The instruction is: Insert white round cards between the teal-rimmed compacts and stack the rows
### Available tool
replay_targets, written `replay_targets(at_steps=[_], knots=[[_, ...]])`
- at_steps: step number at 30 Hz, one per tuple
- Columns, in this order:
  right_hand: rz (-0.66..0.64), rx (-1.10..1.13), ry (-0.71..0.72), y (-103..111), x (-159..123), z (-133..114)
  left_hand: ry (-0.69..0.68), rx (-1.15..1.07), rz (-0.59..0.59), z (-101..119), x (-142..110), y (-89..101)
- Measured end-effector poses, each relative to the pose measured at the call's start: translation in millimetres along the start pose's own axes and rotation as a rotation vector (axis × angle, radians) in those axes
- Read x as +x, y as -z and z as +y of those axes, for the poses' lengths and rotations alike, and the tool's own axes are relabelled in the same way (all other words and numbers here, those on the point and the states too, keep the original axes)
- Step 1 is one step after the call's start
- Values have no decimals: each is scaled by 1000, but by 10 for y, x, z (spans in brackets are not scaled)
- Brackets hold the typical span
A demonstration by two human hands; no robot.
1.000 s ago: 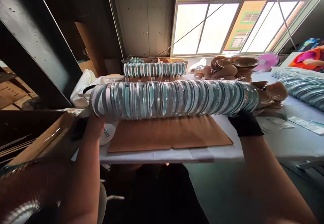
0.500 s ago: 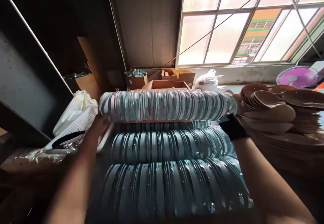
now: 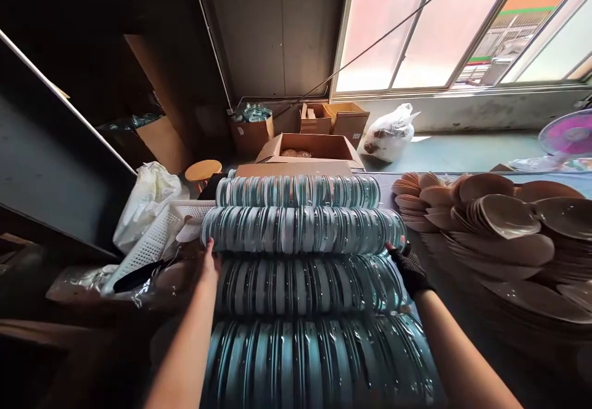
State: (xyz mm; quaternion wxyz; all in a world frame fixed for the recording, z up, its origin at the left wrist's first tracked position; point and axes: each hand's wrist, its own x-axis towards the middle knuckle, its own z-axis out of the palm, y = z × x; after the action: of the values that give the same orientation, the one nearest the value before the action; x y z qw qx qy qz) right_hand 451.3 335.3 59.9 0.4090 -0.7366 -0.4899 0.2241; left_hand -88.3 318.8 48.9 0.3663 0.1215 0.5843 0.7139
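Note:
Four or so long rows of round, teal-edged, glass-like discs stand on edge, one behind another; what kind of ware they are I cannot tell. My bare left hand (image 3: 210, 265) is at the left end of the second row from the back (image 3: 296, 230), its thumb up against the end disc and its other fingers mostly hidden. At the right end of that same row is my right hand (image 3: 409, 268), in a black glove with bare fingertips. The row is held between the two hands. Behind it lies the farthest row (image 3: 296, 192); nearer to me are another row (image 3: 305, 285) and the front row (image 3: 314, 359).
Stacks of brownish shallow dishes (image 3: 504, 248) stand on the right. On the left are a white perforated basket (image 3: 148, 242) and a white bag (image 3: 150, 202). An open carton (image 3: 309, 147), a round stool (image 3: 203, 170) and a filled plastic bag (image 3: 391, 131) are beyond. A pink fan (image 3: 567, 134) stands far right.
The row between my hands has come down and now lies lower, with the farthest row showing behind it. My view has tilted down, and more of the floor and cartons shows.

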Motion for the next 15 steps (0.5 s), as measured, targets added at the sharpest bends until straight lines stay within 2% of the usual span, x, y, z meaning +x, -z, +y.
replay_targets(at_steps=[1, 3, 5, 7, 10, 15], knots=[[-9, 1, -31, -25, -51, -28, 60, -43, 27, -46, -63, -47], [61, -51, -16, -116, -169, -100, 179, -144, 54, -119, -200, -172], [169, -159, 117, -249, -269, -167, 298, -274, 54, -159, -342, -329], [219, -286, 282, -395, -321, -210, 389, -406, 33, -176, -467, -488], [208, -440, 397, -564, -315, -236, 397, -510, 1, -201, -567, -647], [217, -571, 453, -660, -300, -283, 490, -520, 31, -314, -544, -703]])
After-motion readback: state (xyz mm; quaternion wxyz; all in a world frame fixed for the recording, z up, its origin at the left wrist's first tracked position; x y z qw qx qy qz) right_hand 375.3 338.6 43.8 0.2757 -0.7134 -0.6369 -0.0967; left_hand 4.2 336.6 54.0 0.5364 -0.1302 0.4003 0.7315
